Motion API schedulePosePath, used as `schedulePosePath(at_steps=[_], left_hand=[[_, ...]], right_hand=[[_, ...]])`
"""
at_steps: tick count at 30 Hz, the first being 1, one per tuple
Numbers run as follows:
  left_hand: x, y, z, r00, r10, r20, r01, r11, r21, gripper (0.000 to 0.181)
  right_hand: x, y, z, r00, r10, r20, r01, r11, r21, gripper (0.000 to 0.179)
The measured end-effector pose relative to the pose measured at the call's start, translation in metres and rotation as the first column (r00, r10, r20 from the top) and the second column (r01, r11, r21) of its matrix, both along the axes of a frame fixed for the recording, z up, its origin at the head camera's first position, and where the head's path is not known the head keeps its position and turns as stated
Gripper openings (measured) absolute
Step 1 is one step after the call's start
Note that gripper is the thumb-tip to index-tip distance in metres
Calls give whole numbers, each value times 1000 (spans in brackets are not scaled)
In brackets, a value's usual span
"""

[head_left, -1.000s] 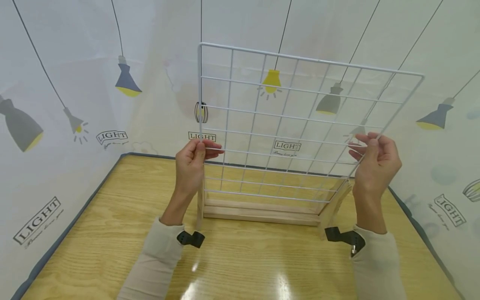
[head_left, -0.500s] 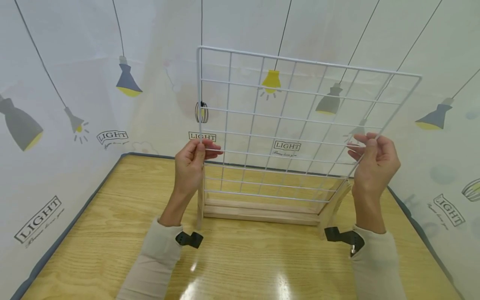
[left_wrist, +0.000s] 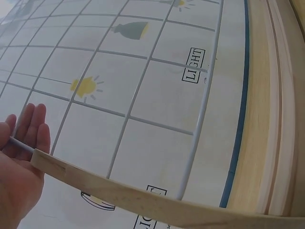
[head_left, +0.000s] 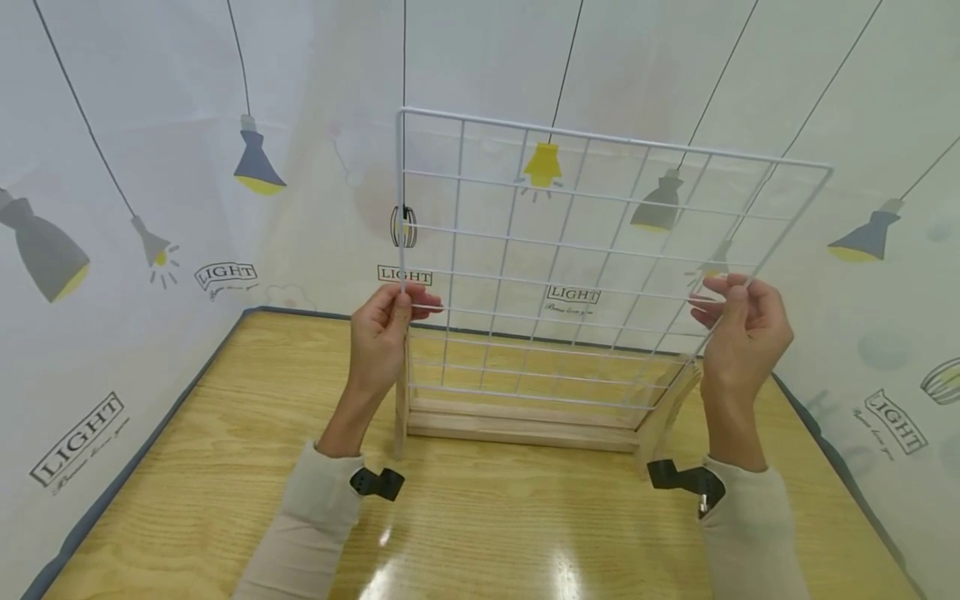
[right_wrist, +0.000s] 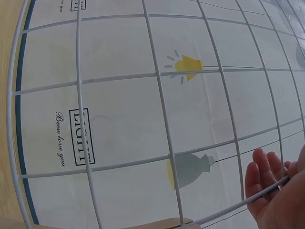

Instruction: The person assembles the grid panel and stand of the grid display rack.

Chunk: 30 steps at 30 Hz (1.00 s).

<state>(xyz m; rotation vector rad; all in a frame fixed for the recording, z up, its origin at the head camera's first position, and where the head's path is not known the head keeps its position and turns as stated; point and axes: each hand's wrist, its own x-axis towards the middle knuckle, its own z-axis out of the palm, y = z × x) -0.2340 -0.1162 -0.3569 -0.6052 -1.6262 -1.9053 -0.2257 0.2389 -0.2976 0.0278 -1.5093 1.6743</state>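
A white wire grid panel point(head_left: 527, 129) stands tilted above a pale wooden stand point(head_left: 525, 429). My left hand point(head_left: 380, 333) pinches its left edge wire, thumb on the near side and the other fingers behind. On the opposite edge my right hand point(head_left: 747, 337) grips the wire the same way. The panel's lower part lies between the stand's two upright side pieces. In the left wrist view, a wooden side piece point(left_wrist: 119, 198) runs along the panel's edge, just below the left fingers. The right wrist view has the edge wire point(right_wrist: 228, 210) between the right thumb and fingers.
The stand rests on a wood-grain table point(head_left: 510, 517). Behind and at both sides hangs a pale backdrop point(head_left: 315, 208) printed with lamps and the word LIGHT. Each wrist wears a black strap mount point(head_left: 378, 483).
The panel's top edge has come down a little, mostly in the last half second. Both hands have sunk slightly with it, and the right hand has shifted a bit left. The stand stays put.
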Motion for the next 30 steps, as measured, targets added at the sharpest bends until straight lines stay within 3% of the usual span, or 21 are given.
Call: schedulePosePath(at_steps=[22, 30], left_hand=[[0, -3, -5, 1000, 6, 17, -5, 999, -47, 25], [3, -4, -6, 999, 2, 37, 0, 999, -43, 23]], right_hand=[[-1, 1, -7, 1000, 15, -12, -15, 1000, -8, 12], [0, 1, -12, 1000, 13, 0, -13, 999, 30, 12]])
